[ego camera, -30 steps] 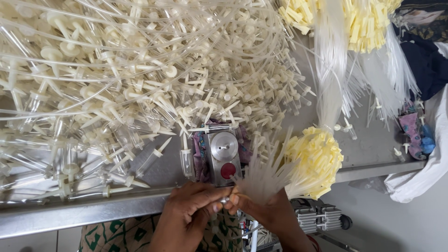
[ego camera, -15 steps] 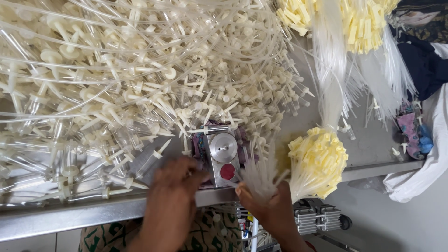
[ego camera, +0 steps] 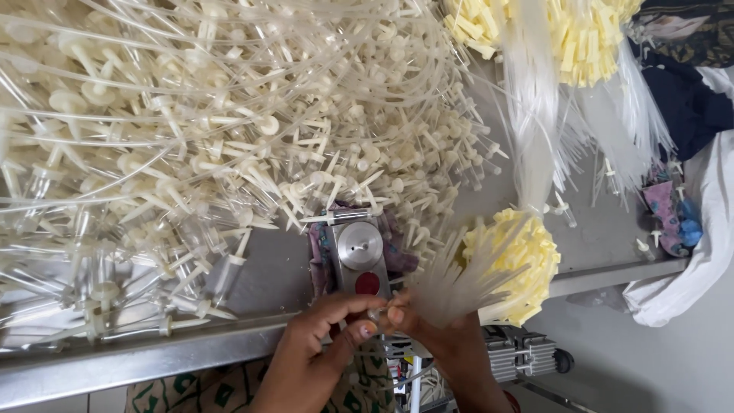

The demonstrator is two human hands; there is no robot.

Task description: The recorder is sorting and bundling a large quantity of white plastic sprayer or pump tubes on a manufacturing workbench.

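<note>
My left hand [ego camera: 317, 344] and my right hand [ego camera: 436, 336] meet at the near edge of a steel table [ego camera: 153, 363], fingertips together on a small clear plastic part. My right hand also grips a fan of thin clear tubes [ego camera: 459, 279] that ends in a bunch of yellow caps [ego camera: 524, 264]. Just beyond my fingers sits a small metal device [ego camera: 359, 256] with a round silver disc and a red button. A big heap of clear tubing sets with cream-coloured spikes [ego camera: 199, 138] covers the table's left and middle.
More bundles of yellow-capped tubes [ego camera: 566, 38] lie at the far right, with long clear tubes trailing toward me. White cloth [ego camera: 703, 229] and dark fabric [ego camera: 688, 99] hang at the right edge. A grey machine on wheels [ego camera: 520, 356] stands below the table.
My left hand reached up beside the metal device half a second ago and has come back to my right hand's fingertips. The tube bundle in my right hand has barely moved.
</note>
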